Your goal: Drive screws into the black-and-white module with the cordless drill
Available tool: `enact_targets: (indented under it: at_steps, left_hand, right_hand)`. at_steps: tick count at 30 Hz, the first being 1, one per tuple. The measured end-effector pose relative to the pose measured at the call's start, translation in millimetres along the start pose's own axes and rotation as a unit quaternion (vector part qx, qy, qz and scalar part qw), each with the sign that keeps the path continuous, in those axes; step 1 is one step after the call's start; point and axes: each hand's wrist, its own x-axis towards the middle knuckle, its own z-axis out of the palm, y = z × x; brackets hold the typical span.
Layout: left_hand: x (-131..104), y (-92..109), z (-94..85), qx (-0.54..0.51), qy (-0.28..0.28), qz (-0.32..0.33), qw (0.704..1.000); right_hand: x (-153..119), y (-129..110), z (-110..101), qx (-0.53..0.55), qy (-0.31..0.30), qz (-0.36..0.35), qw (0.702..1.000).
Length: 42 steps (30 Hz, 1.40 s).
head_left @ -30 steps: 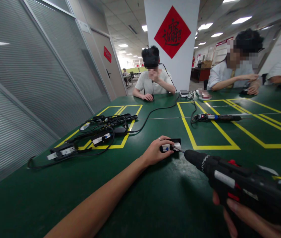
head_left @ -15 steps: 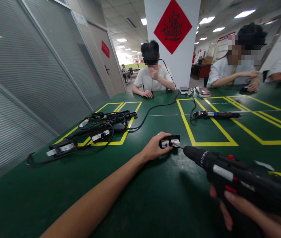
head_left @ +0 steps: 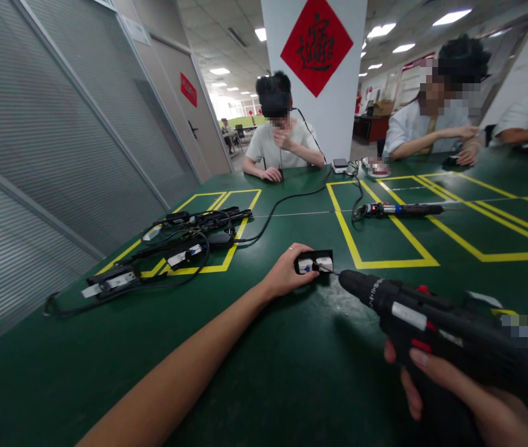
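1. The left hand (head_left: pixel 283 273) grips a small black housing (head_left: pixel 323 254) on the green table (head_left: pixel 282 385).
2. The right hand (head_left: pixel 471 388) grips a power drill (head_left: pixel 398 298), its bit (head_left: pixel 331 270) at the housing.
3. Apparently screwdriving; the next push calls for steady alignment.

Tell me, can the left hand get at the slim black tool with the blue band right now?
Probably not right away: the left hand is holding a small black block, and the slim black tool lies farther across the green table. Nothing visible blocks the gap between them, though.
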Motion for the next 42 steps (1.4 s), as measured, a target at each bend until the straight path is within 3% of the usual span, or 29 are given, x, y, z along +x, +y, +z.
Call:
enact_targets:
  at_steps: [7, 19, 25, 36, 42]
  left_hand:
    - [0.7, -1.8, 2.5, 0.0, -0.005, -0.023, 1.0]
    - [0.5, -0.1, 4.0, 0.02, -0.005, -0.017, 1.0]
    - [0.7, -1.1, 4.6, 0.02, 0.0, -0.013, 1.0]
    - [0.3, -0.2, 5.0, 0.014, 0.003, -0.018, 1.0]
    - [0.5, -2.7, 6.3, 0.016, 0.004, -0.017, 1.0]
  right_hand:
    - [-0.6, 3.3, 4.9, 0.045, 0.016, -0.007, 0.999]
    - [-5.9, 5.6, -10.0, -0.073, 0.023, 0.005, 0.997]
    - [-3.9, 5.5, -11.2, -0.119, 0.012, -0.025, 0.993]
    - [-8.9, 5.7, -14.5, -0.135, 0.008, 0.002, 0.991]
    - [0.5, 7.2, -6.3, -0.024, 0.043, -0.037, 0.998]
